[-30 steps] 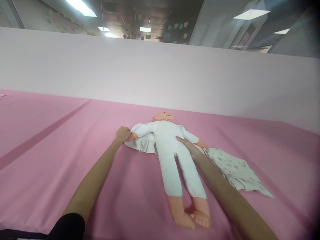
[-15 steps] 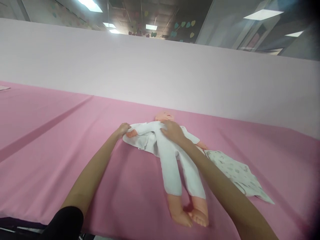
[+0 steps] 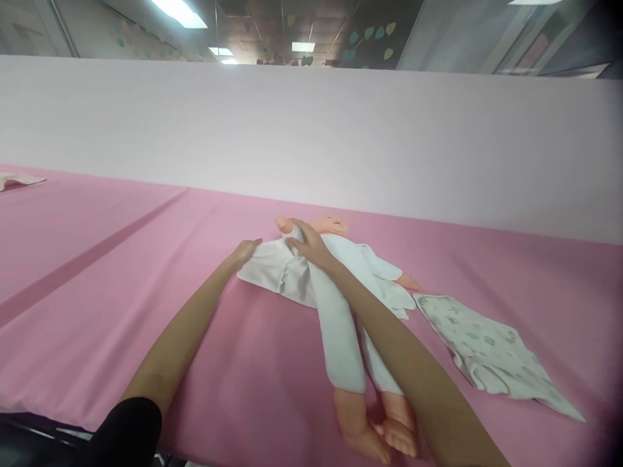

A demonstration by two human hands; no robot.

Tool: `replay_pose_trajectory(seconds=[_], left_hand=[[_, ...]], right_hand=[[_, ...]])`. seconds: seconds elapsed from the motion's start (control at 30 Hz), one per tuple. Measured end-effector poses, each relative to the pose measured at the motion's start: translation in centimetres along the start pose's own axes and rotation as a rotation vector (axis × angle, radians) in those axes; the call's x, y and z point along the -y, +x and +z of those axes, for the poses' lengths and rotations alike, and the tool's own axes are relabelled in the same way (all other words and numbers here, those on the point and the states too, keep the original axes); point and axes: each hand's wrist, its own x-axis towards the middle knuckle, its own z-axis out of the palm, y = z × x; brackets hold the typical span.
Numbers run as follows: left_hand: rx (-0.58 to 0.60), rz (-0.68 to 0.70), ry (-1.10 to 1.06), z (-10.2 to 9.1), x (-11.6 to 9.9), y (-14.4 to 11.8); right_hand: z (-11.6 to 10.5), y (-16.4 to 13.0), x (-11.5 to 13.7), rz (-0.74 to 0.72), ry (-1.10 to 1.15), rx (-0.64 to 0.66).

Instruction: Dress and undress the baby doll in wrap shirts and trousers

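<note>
Office-like hall: ceiling light panels (image 3: 178, 11), paper hearts (image 3: 370, 32), pink-covered table (image 3: 121, 259), partition (image 3: 311, 130).

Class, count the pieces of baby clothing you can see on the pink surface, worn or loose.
2. A white onesie is on the doll, its near side under both hands. A patterned garment lies folded to the right. The pale scrap far left is too unclear to count.

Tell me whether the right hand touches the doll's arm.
Touching: the head view shows the right hand closed around the doll's arm.
</note>
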Motion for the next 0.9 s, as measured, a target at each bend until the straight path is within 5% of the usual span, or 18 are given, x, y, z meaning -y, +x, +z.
replay_pose_trajectory(seconds=[0.17,0.3,0.4,0.6,0.77,0.9], left_hand=[[-0.182,0.076,0.733,3.0,-2.0,0.4],[-0.249,0.048,0.77,7.2,-3.2,2.0],[-0.279,0.089,0.722,8.7,-3.4,2.9],[-0.393,0.207,0.591,5.2,-3.4,3.6],[-0.224,0.306,0.602,1.7,-4.8,2.8],[-0.201,0.374,0.554,0.4,-5.8,1.3]], right_hand=[[-0.6,0.1,-0.6,0.043,0.163,-0.129],[-0.4,0.1,-0.6,0.026,0.165,-0.125],[-0.5,-0.2,-0.4,0.029,0.111,-0.152],[0.1,-0.6,0.6,0.004,-0.337,-0.14],[1.4,-0.4,1.5,-0.037,-0.631,0.001],[1.9,-0.4,1.9,-0.05,-0.773,0.071]])
